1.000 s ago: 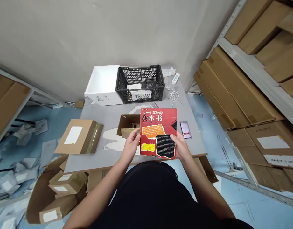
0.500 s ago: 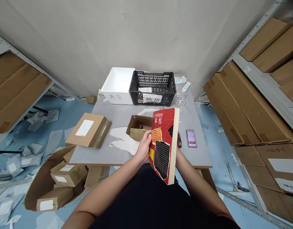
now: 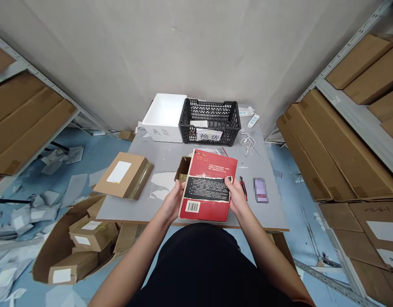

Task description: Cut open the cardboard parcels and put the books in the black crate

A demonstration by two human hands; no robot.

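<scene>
Between my two hands is a red book [image 3: 212, 168], its back cover with a black text panel and a barcode facing up at me. My left hand [image 3: 173, 200] grips the book's left edge, with most of its fingers hidden beneath. On the right edge, my right hand [image 3: 236, 196] is closed, its thumb lying on the cover. Partly covered by the book, an open cardboard box [image 3: 182, 165] stands on the table behind it. A red and black cutter [image 3: 243, 187] lies just right of my right hand.
A closed carton [image 3: 132, 175] sits at the table's left. At the back stand a white foam box [image 3: 164, 133] and a black crate [image 3: 226, 138]. A phone [image 3: 260, 190] and a white cable [image 3: 247, 143] lie at right. Below left is a large carton [image 3: 42, 264] of parcels. Shelves flank both sides.
The book has turned over from its tilted front cover and spine-side view to its back cover. It now lies flatter and lower, and my right hand has come into view on its right edge.
</scene>
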